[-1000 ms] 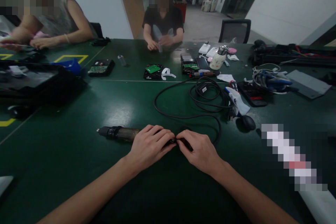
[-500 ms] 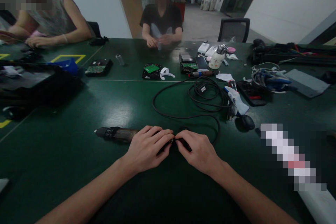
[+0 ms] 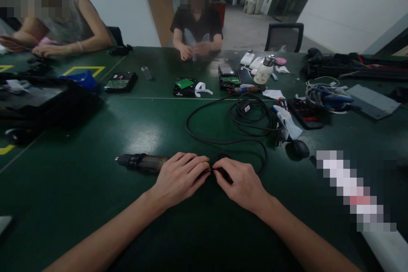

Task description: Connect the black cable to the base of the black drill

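A dark, tube-shaped electric screwdriver [image 3: 143, 162] lies on its side on the green table [image 3: 95, 187], its tip pointing left. My left hand [image 3: 181, 178] is wrapped over the rear end of it. My right hand [image 3: 240, 182] pinches the plug end of the black cable [image 3: 223, 141] right at the tool's rear, fingertips of both hands almost touching. The cable loops away from my right hand toward a coil further back on the right.
A black mouse [image 3: 300, 148] and a white-and-blue tool [image 3: 287, 121] lie to the right. Opened hard drives [image 3: 185, 86] and a white mug [image 3: 264, 72] sit mid-table. A black tray [image 3: 41, 102] is at left. Two other people work at the far side.
My hands and the screwdriver stay almost where they were; only slight shifts of the view. The people at the far side moved their hands a little.
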Demonstrator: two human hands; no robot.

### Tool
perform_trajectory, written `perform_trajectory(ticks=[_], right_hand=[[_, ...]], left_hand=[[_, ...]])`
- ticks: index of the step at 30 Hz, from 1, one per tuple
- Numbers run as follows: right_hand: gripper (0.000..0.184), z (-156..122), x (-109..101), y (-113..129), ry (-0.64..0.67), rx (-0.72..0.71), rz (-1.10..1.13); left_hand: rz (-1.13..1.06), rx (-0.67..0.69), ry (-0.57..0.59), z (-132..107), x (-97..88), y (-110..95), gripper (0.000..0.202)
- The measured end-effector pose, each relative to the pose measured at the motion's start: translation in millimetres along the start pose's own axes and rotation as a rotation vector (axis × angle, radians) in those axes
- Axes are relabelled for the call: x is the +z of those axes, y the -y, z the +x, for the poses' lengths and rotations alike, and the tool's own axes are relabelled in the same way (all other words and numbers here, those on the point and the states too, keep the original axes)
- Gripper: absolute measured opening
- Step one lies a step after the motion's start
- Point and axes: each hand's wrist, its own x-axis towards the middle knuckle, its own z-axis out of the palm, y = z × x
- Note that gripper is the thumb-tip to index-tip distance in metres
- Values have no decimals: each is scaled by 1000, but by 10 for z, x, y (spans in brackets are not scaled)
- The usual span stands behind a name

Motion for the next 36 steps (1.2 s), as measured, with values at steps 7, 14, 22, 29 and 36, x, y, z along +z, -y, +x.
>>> perform_trajectory(ticks=[7,14,22,29,36], right_hand=[[10,-3,13,-18,12,-1,14],[10,-12,37,-36,-5,11,38],[9,-5,16,-17,5,13,34],[9,-7,19,-15,0,12,33],[9,-2,8,-16,7,10,19]], left_hand=[[-18,-3,28,2,-6,-9,26],[-7,-20,30,6,-5,-15,24],[0,-14,16,-1,17,-7,19],[-21,-9,19,7,-9,-21,25],[2,-42,21,18,-6,-29,18]])
